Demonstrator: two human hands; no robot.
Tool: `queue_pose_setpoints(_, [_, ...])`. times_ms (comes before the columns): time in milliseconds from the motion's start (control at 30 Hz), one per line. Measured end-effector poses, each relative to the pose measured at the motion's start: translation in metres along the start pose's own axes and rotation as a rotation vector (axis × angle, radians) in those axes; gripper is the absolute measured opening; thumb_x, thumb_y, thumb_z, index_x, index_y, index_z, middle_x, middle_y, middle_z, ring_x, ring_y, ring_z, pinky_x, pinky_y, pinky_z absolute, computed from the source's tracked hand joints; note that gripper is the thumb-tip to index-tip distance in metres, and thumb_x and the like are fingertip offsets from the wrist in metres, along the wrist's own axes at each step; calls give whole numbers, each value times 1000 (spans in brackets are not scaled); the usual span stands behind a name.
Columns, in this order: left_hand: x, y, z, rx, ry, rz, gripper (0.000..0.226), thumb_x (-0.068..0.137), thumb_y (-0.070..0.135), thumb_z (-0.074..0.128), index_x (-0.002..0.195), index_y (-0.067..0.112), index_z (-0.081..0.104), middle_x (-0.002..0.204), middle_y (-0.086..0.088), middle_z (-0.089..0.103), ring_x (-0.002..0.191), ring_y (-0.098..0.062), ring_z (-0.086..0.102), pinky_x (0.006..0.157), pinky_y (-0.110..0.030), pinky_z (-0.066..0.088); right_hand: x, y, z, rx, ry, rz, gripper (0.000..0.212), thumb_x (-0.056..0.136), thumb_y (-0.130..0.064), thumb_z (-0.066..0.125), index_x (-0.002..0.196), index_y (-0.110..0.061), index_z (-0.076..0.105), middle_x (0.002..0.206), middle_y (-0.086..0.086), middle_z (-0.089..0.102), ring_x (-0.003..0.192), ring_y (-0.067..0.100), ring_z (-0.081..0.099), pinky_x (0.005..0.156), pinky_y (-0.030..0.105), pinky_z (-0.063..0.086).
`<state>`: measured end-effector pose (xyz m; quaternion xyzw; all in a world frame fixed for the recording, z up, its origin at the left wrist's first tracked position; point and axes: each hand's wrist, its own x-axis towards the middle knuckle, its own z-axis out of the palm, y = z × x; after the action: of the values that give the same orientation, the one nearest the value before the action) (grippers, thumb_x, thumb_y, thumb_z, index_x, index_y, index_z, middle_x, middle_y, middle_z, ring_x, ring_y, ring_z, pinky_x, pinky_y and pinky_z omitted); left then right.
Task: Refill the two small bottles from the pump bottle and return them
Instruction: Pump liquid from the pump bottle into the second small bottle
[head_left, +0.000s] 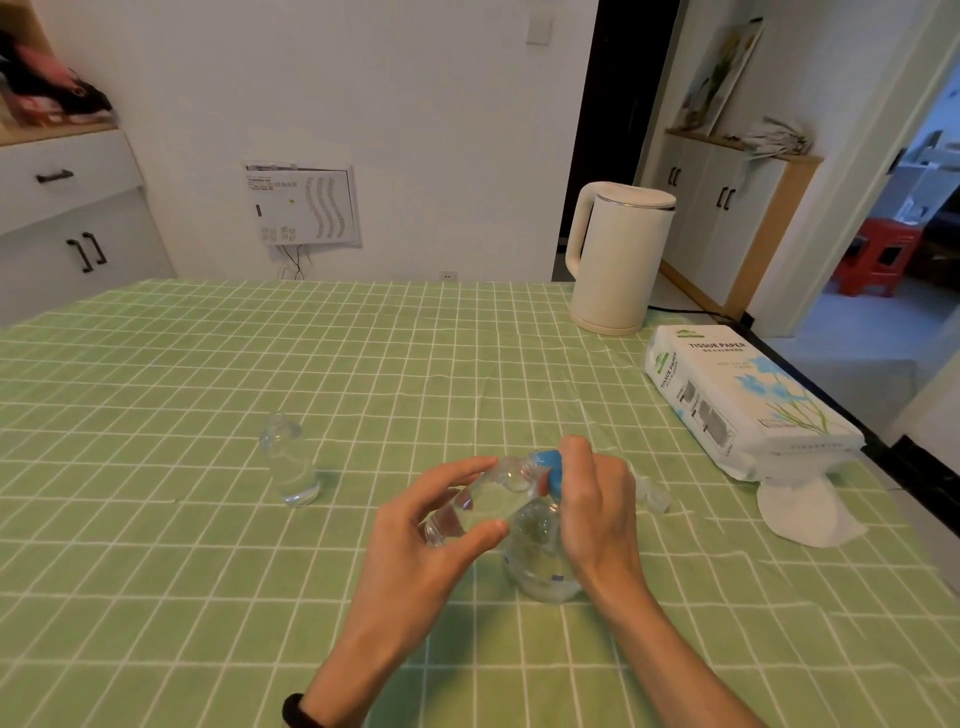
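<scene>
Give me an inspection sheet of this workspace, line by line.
Surface: table under green checked cloth.
Job's things: small bottle tilted toward the pump bottle; second small bottle upright, apart on the left.
Clutter: kettle, tissue pack, loose tissue, small clear piece, unclear what.
Hands: left hand holds the tilted small bottle; right hand grips the pump bottle at its blue head.
Cables: black cord behind the kettle.
Surroundings: white cabinets, red stool.
</scene>
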<state>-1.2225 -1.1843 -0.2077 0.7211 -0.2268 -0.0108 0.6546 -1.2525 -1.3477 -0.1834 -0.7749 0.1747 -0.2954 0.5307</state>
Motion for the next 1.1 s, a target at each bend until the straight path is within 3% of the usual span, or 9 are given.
queue_pose_setpoints(133, [-1,-4,0,3,-9,1,51,80,18,89,120,46,75,117,13,80,109,-16,75,97,-50,62,1,3,1,-23,4,6,50,88,-40,37,44,-28,57,41,-10,49,45,9,42,59,38,40])
queue_pose_setpoints(267, [-1,-2,-1,-12,2,-6,49,77,22,86,119,46,76,119,14,80,107,-17,75,96,-50,62,-1,3,2,-18,8,64,60,89,-57,30,42,-31,57,39,-16,46,43,7,42,62,38,43])
queue_pose_setpoints(367, [-1,-3,-3,3,-1,-10,52,81,12,90,119,45,76,118,13,80,105,-18,74,94,-53,61,-1,2,3,-4,19,87,67,90,-67,26,46,-32,62,38,-15,47,42,7,45,64,39,47])
queue_pose_setpoints(567, [-2,-1,-4,-16,3,-8,50,79,18,88,119,45,76,119,13,80,108,-17,74,97,-53,61,-2,3,2,-4,9,23,67,97,-51,30,37,-33,53,37,-19,45,39,3,42,62,33,35])
queue_pose_setpoints(667, [-1,-1,-4,-14,-7,-11,54,82,9,89,120,45,76,121,13,79,110,-17,74,99,-52,60,1,4,2,7,8,19,58,90,-49,31,43,-31,60,44,-18,56,45,4,49,62,34,38])
queue_pose_setpoints(800, [0,-2,-3,-8,1,2,49,78,22,87,119,47,75,119,14,79,104,-19,74,96,-52,61,2,4,1,-21,4,7,50,88,-38,35,45,-31,60,43,-17,53,45,7,46,60,36,38])
queue_pose_setpoints(1100, [0,-4,-4,-10,4,20,48,78,23,85,119,47,76,117,14,79,103,-17,74,94,-48,63,-1,5,4,-27,20,49,71,97,-63,27,39,-36,59,37,-19,45,40,4,44,64,35,41])
